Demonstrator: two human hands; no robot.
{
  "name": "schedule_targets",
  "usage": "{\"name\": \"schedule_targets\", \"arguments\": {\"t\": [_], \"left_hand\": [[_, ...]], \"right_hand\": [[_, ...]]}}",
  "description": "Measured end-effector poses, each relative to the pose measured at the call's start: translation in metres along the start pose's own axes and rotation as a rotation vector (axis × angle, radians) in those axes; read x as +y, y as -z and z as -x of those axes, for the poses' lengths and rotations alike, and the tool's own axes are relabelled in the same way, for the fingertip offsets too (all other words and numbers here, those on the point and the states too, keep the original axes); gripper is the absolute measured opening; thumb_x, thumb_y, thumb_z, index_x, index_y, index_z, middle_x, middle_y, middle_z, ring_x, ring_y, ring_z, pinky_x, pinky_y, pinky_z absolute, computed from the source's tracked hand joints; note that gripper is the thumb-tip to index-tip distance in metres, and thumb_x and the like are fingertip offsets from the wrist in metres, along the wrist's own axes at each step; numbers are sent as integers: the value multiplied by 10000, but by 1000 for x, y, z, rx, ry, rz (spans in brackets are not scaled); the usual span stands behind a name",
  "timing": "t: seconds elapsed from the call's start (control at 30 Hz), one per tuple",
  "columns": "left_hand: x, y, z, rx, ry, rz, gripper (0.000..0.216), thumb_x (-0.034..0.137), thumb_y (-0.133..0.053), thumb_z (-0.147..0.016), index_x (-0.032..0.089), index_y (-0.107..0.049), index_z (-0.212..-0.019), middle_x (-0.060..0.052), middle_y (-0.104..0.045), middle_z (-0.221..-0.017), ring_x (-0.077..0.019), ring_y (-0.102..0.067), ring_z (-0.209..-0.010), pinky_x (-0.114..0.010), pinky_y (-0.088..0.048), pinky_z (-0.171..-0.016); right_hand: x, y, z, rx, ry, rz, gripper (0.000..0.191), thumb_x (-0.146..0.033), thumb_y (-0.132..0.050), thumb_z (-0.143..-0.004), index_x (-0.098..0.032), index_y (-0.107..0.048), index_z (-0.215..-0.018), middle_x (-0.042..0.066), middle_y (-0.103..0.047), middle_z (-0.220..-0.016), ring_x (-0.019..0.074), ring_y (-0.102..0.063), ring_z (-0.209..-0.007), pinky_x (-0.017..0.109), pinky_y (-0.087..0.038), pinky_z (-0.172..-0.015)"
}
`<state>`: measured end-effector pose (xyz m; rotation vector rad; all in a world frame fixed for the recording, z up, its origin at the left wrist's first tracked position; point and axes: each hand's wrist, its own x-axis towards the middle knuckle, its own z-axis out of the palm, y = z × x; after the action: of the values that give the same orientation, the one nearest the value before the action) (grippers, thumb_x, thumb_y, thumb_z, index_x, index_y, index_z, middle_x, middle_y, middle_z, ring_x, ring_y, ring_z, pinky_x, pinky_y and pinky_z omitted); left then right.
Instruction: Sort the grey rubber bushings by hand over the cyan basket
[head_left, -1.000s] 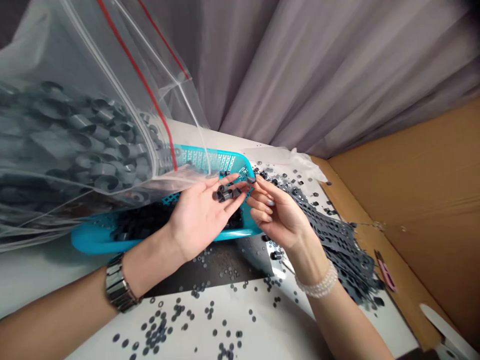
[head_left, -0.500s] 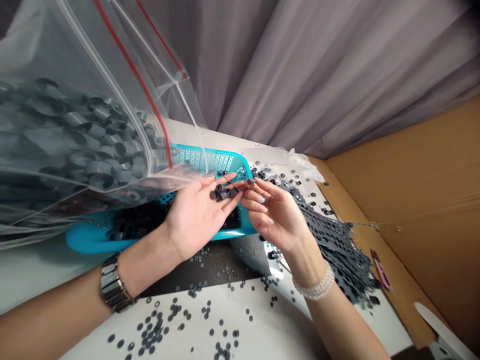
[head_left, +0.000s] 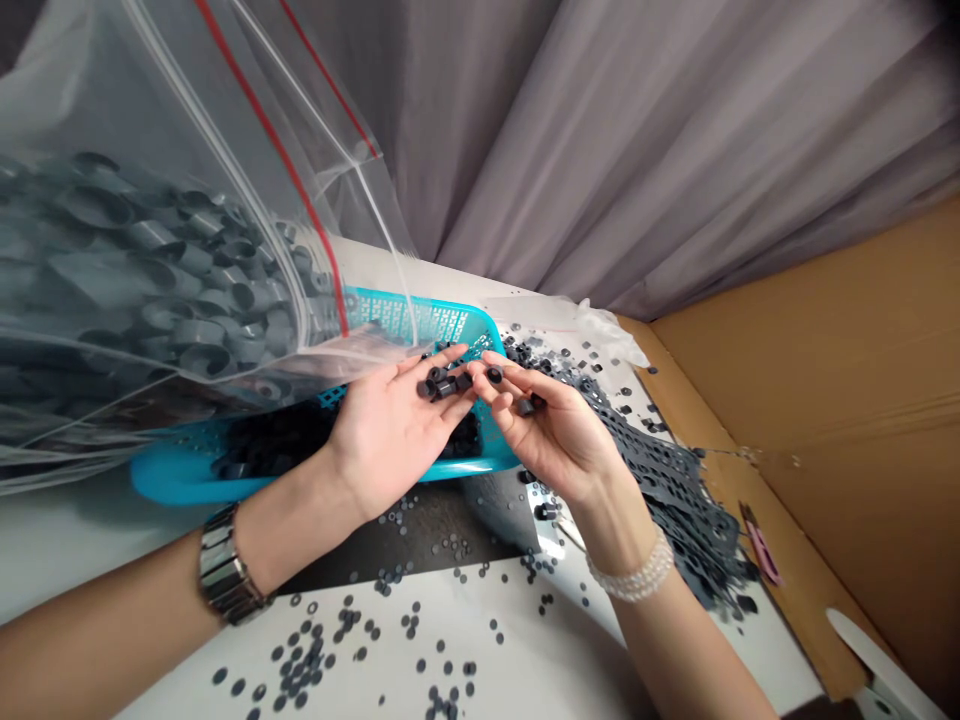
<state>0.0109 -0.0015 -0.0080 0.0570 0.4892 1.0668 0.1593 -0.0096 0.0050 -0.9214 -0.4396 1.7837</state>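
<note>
My left hand (head_left: 390, 432) is turned palm up, its fingers stretched out. Several small black cylindrical caps (head_left: 444, 384) lie across those fingers. My right hand (head_left: 551, 425) is beside it, fingertips close to the left ones. One small black cap (head_left: 494, 374) sits at its thumb and fingers, and another dark cap (head_left: 526, 406) rests against its curled fingers. Below both hands stands a blue plastic basket (head_left: 472, 466) with more black pieces inside, partly hidden by my left hand and the bag.
A clear zip bag (head_left: 217, 130) of grey ring-shaped pieces hangs over the basket's left side. Perforated black rubber sheets (head_left: 660, 470) lie at the right. Small black discs (head_left: 304, 665) are scattered over the white table (head_left: 555, 650). A pink-handled cutter (head_left: 763, 550) rests by the cardboard (head_left: 840, 380).
My right hand's fingers have opened and shifted, so caps now show in them; before, they pinched one cap at the left fingertips. My left hand has barely moved.
</note>
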Motion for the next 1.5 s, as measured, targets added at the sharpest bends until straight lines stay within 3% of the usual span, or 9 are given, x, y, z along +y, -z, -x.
{"name": "schedule_targets", "arguments": {"t": [0.2, 0.3, 0.4, 0.6, 0.77, 0.97, 1.2, 1.33, 1.5], "left_hand": [[0, 0, 0, -16, 0, 4, 430, 235, -353, -877, 32, -447, -1244, -199, -569, -1156, -262, -577, -1072, -367, -485, -931], [0, -1, 0, -19, -4, 25, 427, 221, -359, -876, 57, -422, -1265, -188, -560, -1193, -258, -571, -1086, -382, -476, -947], [-1, -1, 0, -21, -12, 14, 423, 158, -391, -855, 43, -418, -1261, -186, -582, -1149, -248, -583, -1068, -362, -483, -940], [-2, 2, -3, -49, 12, -68, 377, 47, -473, -812, 50, -499, -1188, -115, -645, -934, -166, -641, -914, -227, -526, -834], [-4, 1, -2, -48, 28, -57, 334, -20, -454, -796, 66, -563, -1099, -134, -632, -1068, -184, -593, -1059, -269, -489, -939], [-7, -3, 0, 19, -54, -136, 226, -74, -502, -754, 66, -642, -861, -98, -648, -1026, -166, -592, -1055, -251, -473, -966], [-7, -1, -1, 39, -91, -195, 211, -70, -522, -745, 89, -657, -774, -69, -661, -964, -161, -616, -1006, -218, -498, -915], [-7, 1, -2, -17, -82, -231, 225, -55, -533, -743, 84, -666, -860, -93, -671, -996, -163, -627, -984, -215, -495, -907], [-7, 1, -1, -6, -68, -200, 297, -66, -507, -748, 100, -672, -931, -95, -664, -1082, -160, -604, -1044, -221, -476, -939]], "right_hand": [[-5, 4, -3, -11, 61, 4, 176, -176, -504, -802, -116, -588, -659, 57, -600, -713, 124, -613, -694, 178, -483, -534], [-6, 6, -2, -37, 114, 116, 300, -253, -515, -824, -159, -461, -545, -44, -394, -526, 46, -379, -432, 169, -279, -365], [-1, 5, 1, -12, 293, 457, 245, -318, -571, -826, -177, -511, -634, -92, -241, -493, 49, -164, -403, 207, -137, -369], [7, -3, 7, 96, 665, 1258, 136, -287, -663, -765, -177, -655, -845, -83, -272, -511, 75, -245, -484, 242, -212, -468], [4, 4, 1, 89, 496, 1096, 196, -356, -612, -801, -160, -618, -791, -73, -340, -511, 66, -236, -450, 239, -178, -430], [1, 13, -4, 17, 358, 878, 200, -384, -605, -811, -189, -559, -810, -98, -267, -488, 56, -159, -414, 233, -109, -394], [-1, 2, 7, 68, 611, 1182, 124, -289, -573, -839, -199, -577, -925, -88, -289, -493, 80, -246, -447, 239, -216, -449], [2, -4, 14, 49, 807, 1471, 230, -252, -544, -850, -212, -609, -1067, -74, -302, -516, 98, -285, -463, 257, -265, -488], [5, -1, 11, 153, 843, 1656, 228, -253, -534, -852, -197, -671, -1027, -63, -332, -511, 89, -286, -452, 260, -284, -498]]}}
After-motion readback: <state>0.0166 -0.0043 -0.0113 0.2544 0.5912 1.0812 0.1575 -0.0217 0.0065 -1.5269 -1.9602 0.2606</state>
